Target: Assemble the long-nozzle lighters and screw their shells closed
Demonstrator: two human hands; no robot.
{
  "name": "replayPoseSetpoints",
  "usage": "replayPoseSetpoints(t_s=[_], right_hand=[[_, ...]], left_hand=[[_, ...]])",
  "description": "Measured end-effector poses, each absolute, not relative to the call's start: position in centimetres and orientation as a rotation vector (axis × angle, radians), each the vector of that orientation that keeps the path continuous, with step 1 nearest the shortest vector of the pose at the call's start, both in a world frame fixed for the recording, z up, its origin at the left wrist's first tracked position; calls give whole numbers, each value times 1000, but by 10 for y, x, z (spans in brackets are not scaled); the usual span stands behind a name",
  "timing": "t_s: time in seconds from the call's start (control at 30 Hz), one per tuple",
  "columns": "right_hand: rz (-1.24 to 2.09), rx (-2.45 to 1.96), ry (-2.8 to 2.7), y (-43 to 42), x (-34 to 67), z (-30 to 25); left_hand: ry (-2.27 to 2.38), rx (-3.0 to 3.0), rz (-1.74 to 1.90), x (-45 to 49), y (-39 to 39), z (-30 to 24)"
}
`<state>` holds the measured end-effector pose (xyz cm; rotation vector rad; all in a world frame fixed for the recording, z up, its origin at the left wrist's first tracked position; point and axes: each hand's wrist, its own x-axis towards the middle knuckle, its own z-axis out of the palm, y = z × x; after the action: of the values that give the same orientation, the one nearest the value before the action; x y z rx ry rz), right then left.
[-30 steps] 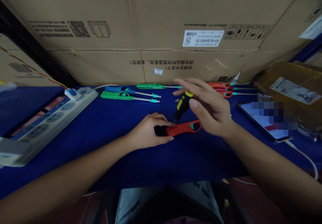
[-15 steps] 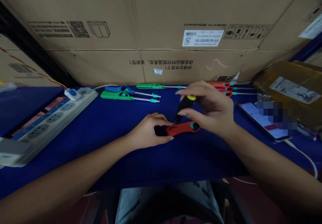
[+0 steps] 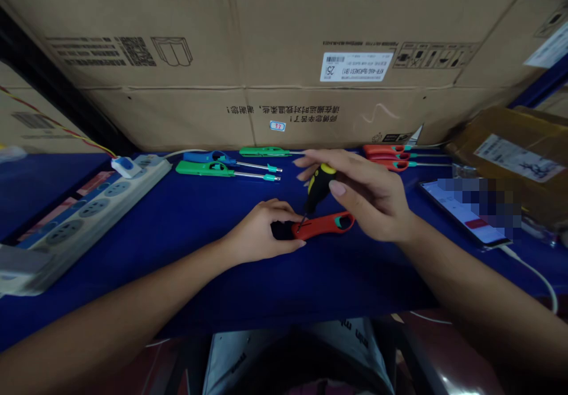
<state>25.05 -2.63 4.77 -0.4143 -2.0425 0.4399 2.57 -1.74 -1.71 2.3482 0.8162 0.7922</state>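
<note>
My left hand [image 3: 261, 232] grips the left end of a red gas lighter [image 3: 322, 224], fingers above and thumb below. The lighter lies low over the blue table, its teal trigger in the loop at the right end. A black part shows within my left hand's grip. Above it, my right hand [image 3: 370, 191] has its thumb and fingers around the black and yellow handle of a screwdriver [image 3: 317, 188]. The screwdriver leans, its thin tip down at the lighter's left part; the exact contact is too small to tell.
Behind lie a blue lighter [image 3: 208, 158], green lighters [image 3: 204, 169] [image 3: 262, 151] and several red ones [image 3: 386, 152]. A power strip [image 3: 95, 211] stands at left. At right are a phone [image 3: 465, 211] with a cable and a brown package [image 3: 519, 146]. A large carton [image 3: 177, 105] forms the back.
My right hand has shifted slightly left and turned about the screwdriver handle, whose yellow patches now show more. My left hand and the red lighter stay nearly in place.
</note>
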Motion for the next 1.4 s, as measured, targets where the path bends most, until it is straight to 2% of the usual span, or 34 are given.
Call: replayPoseSetpoints(t_s=[0.07, 0.23, 0.4, 0.57, 0.77, 0.93, 1.1, 1.17, 1.27, 1.4], right_hand=[[490, -388, -2047, -27, 251, 49], [234, -438, -2026, -25, 251, 49], [501, -403, -2113, -27, 250, 48], [171, -419, -2051, -27, 248, 49], [542, -436, -2081, -30, 247, 45], [242, -436, -1993, -25, 246, 43], [459, -404, -2035, -27, 249, 44], [388, -392, -2019, -27, 249, 44], [106, -405, -2019, -26, 249, 47], [272, -405, -2086, -27, 251, 49]], left_hand=[[814, 2351, 791, 26, -18, -17], [832, 2357, 803, 26, -18, -17], [803, 2358, 791, 26, -17, -18], [823, 2363, 806, 26, -18, -18], [790, 2347, 794, 26, -17, -19], [819, 2364, 800, 27, -18, -20], [811, 2365, 799, 28, -19, -17], [806, 2369, 800, 28, -19, -17], [823, 2373, 785, 28, -19, -17], [817, 2363, 805, 28, -20, -16]])
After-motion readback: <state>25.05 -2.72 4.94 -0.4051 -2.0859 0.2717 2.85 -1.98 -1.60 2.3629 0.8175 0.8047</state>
